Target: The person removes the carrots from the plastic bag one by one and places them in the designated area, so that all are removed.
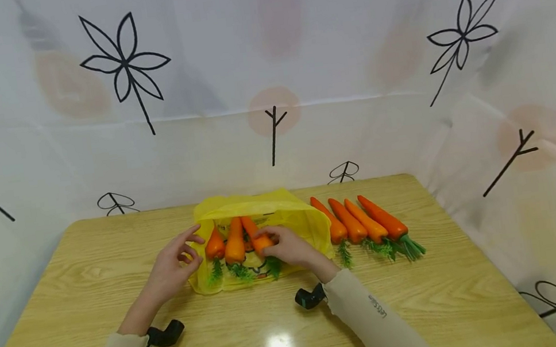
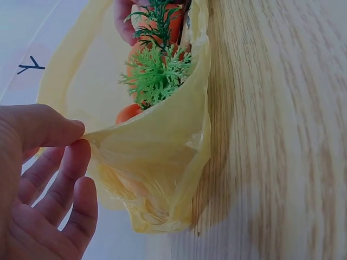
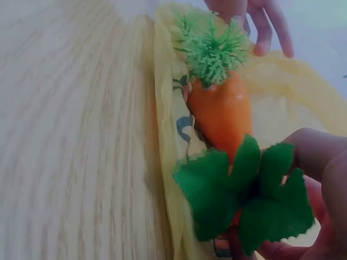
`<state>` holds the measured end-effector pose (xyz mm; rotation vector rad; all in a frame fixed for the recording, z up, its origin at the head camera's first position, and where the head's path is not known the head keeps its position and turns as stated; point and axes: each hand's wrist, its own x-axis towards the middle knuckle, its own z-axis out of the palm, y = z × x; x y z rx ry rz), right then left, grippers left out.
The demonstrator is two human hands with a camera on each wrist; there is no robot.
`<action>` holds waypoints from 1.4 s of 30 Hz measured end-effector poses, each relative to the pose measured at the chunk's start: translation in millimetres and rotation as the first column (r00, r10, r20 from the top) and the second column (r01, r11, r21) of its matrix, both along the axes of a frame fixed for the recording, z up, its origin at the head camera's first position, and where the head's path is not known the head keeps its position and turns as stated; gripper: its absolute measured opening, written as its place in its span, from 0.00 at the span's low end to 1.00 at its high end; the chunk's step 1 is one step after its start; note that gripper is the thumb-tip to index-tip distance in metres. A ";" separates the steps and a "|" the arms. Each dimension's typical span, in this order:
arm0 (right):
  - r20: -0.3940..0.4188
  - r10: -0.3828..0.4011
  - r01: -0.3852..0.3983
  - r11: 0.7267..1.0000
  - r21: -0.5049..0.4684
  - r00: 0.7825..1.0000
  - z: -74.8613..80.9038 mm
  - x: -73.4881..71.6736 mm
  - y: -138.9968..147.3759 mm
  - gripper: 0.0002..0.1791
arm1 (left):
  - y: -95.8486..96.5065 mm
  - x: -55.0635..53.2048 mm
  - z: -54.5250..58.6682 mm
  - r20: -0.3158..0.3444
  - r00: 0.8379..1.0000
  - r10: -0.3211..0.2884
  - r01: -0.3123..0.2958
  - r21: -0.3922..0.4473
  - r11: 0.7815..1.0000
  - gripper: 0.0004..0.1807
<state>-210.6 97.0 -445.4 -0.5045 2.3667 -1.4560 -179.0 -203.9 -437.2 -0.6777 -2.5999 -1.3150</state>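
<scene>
A yellow plastic bag [image 1: 240, 205] lies on the table, its mouth spread toward the person. My left hand [image 1: 177, 264] pinches the left edge of the mouth between thumb and forefinger; the left wrist view shows the taut film [image 2: 157, 143] up close. Inside are three orange toy carrots with green tops. Two, a short one [image 1: 215, 246] and a longer one [image 1: 235, 242], lie side by side. My right hand [image 1: 287, 247] reaches into the mouth and grips the third carrot [image 1: 260, 243] near its leafy end. Broad dark-green leaves [image 3: 211, 189] cover part of that grip in the right wrist view.
Several more carrots [image 1: 350, 222] lie in a row right of the bag, tips pointing away, the rightmost one [image 1: 385, 218] with a thick green stalk. The wooden table [image 1: 226, 342] ends at a white patterned cloth [image 1: 223, 151] behind.
</scene>
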 end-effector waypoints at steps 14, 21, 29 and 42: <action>-0.008 -0.052 0.051 0.996 -0.073 0.999 6.6 4.2 13.2 0.19 | -1.0 0.5 3.6 -0.018 1.000 0.010 -0.010 -0.011 1.000 0.38; -0.019 -0.051 0.050 0.996 -0.077 0.999 12.4 8.6 21.4 0.19 | -1.7 0.1 2.8 0.002 1.000 0.010 -0.010 -0.011 1.000 0.38; 0.012 -0.057 0.058 0.995 -0.075 0.998 20.3 14.9 33.5 0.19 | -1.8 0.6 3.4 0.016 1.000 0.004 -0.004 0.000 1.000 0.38; 0.018 -0.066 0.066 0.998 -0.012 0.998 24.4 26.0 61.6 0.18 | -2.0 -0.1 2.0 0.003 1.000 0.006 -0.006 -0.002 1.000 0.38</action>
